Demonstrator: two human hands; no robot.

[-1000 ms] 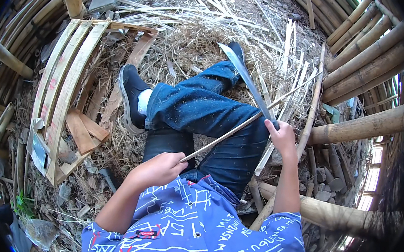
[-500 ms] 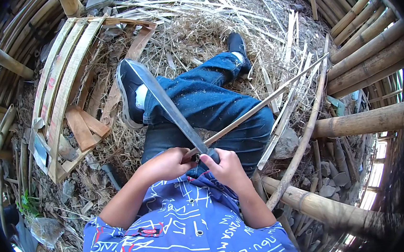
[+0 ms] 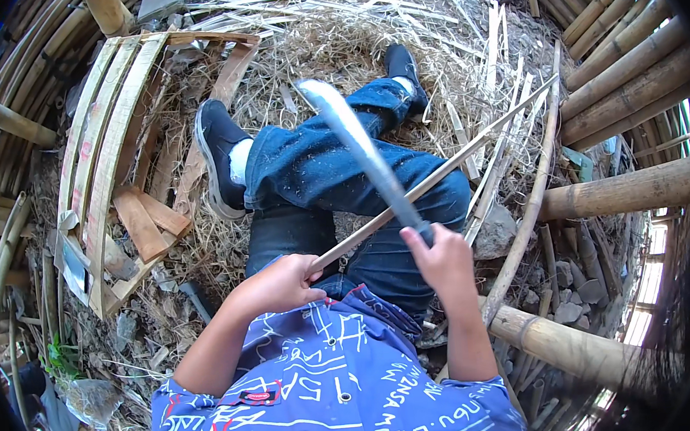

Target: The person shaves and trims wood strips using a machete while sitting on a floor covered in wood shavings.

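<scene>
In front of my belly, my left hand is closed round the near end of a long thin bamboo strip. The strip slants away up to the right, over my thigh. My right hand grips the dark handle of a machete, whose long blade points away and to the left. The blade crosses the strip a little beyond the handle; I cannot tell whether edge and strip touch. Motion slightly blurs the blade. Under both lie my legs in blue jeans, crossed on the ground.
A slatted wooden crate lies at the left with loose brown boards beside it. Split bamboo strips and straw cover the ground beyond. Thick bamboo poles and a rock are at the right. A dark tube-like object lies by my left elbow.
My right hand has moved right, away from my left hand, carrying the machete along the strip. The blade tip has left the area over my left shoe. My left hand stays nearly in place.
</scene>
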